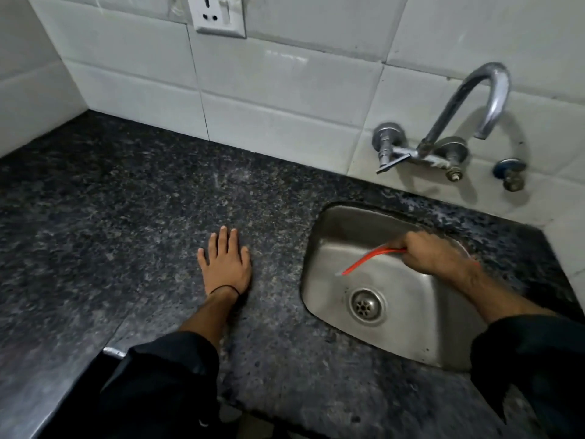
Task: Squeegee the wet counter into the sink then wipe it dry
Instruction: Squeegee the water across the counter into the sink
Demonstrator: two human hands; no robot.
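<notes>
Squeegee (370, 258): red, thin, held inside the sink (411, 318). The long axis runs from the far right to the near left. The free end points near-left and stops just short of the drain (367, 305). Cannot tell whether it touches the basin floor.

Right hand (430, 253): fingers curled tight round the right end of the squeegee, knuckles up, over the right half of the basin.

Left hand (226, 264): flat on the counter (126, 217), palm down, fingers straight and a little spread, pointing far. It holds nothing. A thin black band (223, 289) sits at the wrist. The hand lies left of the sink's left rim and apart from it.

Counter: dark speckled stone. There is a wide stretch from the sink leftward to the wall corner. Only a narrow strip lies between the sink's far rim and the white tiles (285, 90). The near edge shows at the lower left.

Tap (459, 106): wall-mounted, with the curved spout above the sink's far right. Wall socket (218, 14): high on the tiles, far left of the tap.
</notes>
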